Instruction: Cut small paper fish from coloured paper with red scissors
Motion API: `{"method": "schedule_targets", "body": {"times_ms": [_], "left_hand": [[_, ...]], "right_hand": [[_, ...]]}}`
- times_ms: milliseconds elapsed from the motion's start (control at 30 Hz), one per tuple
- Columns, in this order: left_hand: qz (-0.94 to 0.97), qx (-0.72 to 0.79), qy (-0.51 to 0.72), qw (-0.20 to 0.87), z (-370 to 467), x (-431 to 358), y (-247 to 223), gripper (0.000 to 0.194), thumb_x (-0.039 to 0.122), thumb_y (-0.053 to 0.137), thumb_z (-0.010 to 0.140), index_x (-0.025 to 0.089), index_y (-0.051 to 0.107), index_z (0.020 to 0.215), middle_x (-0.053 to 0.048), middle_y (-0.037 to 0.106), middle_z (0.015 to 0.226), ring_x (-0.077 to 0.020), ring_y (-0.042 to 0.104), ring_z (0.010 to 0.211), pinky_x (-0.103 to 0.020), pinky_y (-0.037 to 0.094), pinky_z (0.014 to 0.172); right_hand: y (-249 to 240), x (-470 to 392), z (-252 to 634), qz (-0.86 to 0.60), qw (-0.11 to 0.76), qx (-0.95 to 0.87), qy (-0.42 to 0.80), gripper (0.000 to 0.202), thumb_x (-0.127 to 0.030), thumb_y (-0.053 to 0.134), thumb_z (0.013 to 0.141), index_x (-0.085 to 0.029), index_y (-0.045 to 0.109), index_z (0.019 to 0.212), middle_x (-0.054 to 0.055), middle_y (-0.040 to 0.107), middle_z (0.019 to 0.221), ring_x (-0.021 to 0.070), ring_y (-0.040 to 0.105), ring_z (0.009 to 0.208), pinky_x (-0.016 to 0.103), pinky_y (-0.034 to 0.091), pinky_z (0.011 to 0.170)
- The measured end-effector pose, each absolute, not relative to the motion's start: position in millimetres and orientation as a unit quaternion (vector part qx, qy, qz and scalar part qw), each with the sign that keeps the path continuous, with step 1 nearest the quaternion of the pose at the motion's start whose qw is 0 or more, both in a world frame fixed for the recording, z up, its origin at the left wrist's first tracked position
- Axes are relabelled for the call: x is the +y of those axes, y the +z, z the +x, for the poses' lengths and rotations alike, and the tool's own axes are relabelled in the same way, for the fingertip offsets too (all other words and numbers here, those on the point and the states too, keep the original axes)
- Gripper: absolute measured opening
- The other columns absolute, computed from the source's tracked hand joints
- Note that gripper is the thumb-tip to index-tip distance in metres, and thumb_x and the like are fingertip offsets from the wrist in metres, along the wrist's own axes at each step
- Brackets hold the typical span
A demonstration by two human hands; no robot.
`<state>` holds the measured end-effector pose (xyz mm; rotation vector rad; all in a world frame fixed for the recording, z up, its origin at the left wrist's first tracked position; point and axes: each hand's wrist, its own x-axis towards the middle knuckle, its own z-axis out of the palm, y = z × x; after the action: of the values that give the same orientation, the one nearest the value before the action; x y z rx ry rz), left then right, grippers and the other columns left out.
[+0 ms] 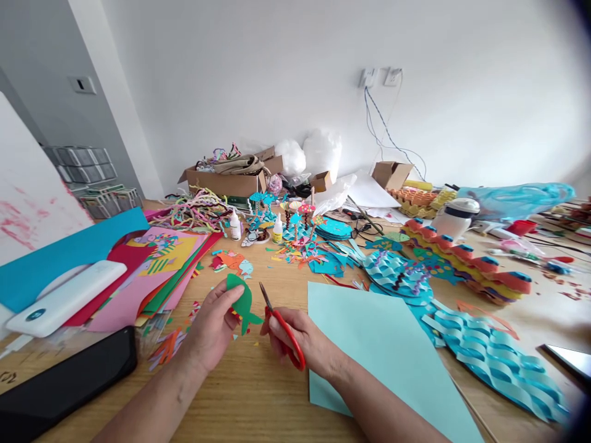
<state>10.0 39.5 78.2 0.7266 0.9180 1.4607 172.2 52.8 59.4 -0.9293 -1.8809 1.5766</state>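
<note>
"Set the clock on the green cutout [241,303], twelve towards the wall. What's furthest left?"

"The black phone [69,384] at eight o'clock and the coloured paper stack [115,307] at nine. Paper strips [168,344] lie nearer, at eight. I'd keep the elbow from dragging those about."

"And the left hand [215,320]?"

"At eight, just beside the centre. Its thumb and fingers pinch the cutout by its rounded body, above the bench [240,381]. The forked tail hangs free towards five. That's a sensible hold: flat, light, fingertips back from any edge to be cut."

"Then the scissors [294,346]?"

"At four, their blades pointing up towards eleven, nearly together, beside the paper rather than on it. The fingers of the right hand [305,338] are curled round the red handles; how they sit in the loops is partly hidden."

"Are they touching the tail?"

"I can't tell; its tip is very close to them. For a clean edge, I'd turn the paper into the blades, not twist the wrist, and go gently where the tail narrows, since it could tear."

"Last, on the right?"

"The pale blue sheet [369,344], at four, partly under the forearm. Mind creasing it."
</note>
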Motion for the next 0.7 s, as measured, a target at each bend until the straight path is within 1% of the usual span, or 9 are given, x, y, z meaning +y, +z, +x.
{"method": "schedule_targets", "body": {"times_ms": [67,167,367,433,600,700], "left_hand": [[0.289,0.387,0.636,0.602,9.6,40.0,80.0,0.022,0.024,0.072,0.06,0.017,0.051,0.063,0.006,0.051,0.056,-0.0081,0.048,0.051,-0.018,0.041,0.045],[0.286,0.377,0.626,0.621,9.5,40.3,80.5,0.023,0.022,0.073,0.059,0.017,0.051,0.063,0.005,0.052,0.056,-0.0081,0.048,0.052,-0.017,0.04,0.045],[0.346,0.371,0.597,0.622,11.9,38.3,75.7,0.019,0.024,0.069,0.066,0.018,0.051,0.065,0.006,0.052,0.055,-0.0072,0.047,0.048,-0.018,0.04,0.047],[0.359,0.378,0.594,0.613,12.6,37.2,74.8,0.018,0.025,0.068,0.067,0.018,0.052,0.066,0.006,0.053,0.055,-0.0074,0.047,0.048,-0.019,0.04,0.047],[0.378,0.394,0.587,0.598,12.6,36.6,74.5,0.018,0.027,0.069,0.065,0.017,0.053,0.065,0.004,0.056,0.057,-0.0107,0.052,0.054,-0.022,0.041,0.052],[0.378,0.399,0.587,0.594,12.8,37.3,75.2,0.019,0.026,0.071,0.063,0.017,0.054,0.065,0.004,0.055,0.057,-0.0101,0.05,0.053,-0.021,0.04,0.051]], "right_hand": [[56.9,54.1,171.9,-0.353,0.259,-0.687,0.58,0.051,-0.06,0.037,0.083,-0.013,0.056,0.08,-0.004,0.047,0.05,0.0074,0.041,0.043,0.018,0.032,0.042],[55.5,53.6,170.4,-0.375,0.265,-0.704,0.542,0.048,-0.058,0.038,0.084,-0.014,0.055,0.076,-0.004,0.047,0.05,0.0081,0.043,0.046,0.018,0.033,0.045],[59.9,49.0,168.4,-0.371,0.256,-0.739,0.5,0.043,-0.055,0.043,0.083,-0.016,0.052,0.068,-0.003,0.047,0.053,0.0088,0.041,0.049,0.02,0.031,0.046],[61.4,48.5,168.8,-0.363,0.251,-0.744,0.502,0.042,-0.055,0.043,0.082,-0.016,0.051,0.067,-0.003,0.047,0.053,0.0087,0.041,0.049,0.02,0.031,0.046],[64.4,47.3,169.8,-0.354,0.245,-0.733,0.527,0.042,-0.054,0.043,0.083,-0.016,0.05,0.066,-0.004,0.047,0.053,0.0083,0.041,0.048,0.019,0.033,0.046],[65.3,46.7,169.8,-0.354,0.249,-0.727,0.533,0.043,-0.055,0.043,0.083,-0.016,0.048,0.063,-0.004,0.046,0.052,0.0077,0.041,0.047,0.019,0.033,0.045]]}}
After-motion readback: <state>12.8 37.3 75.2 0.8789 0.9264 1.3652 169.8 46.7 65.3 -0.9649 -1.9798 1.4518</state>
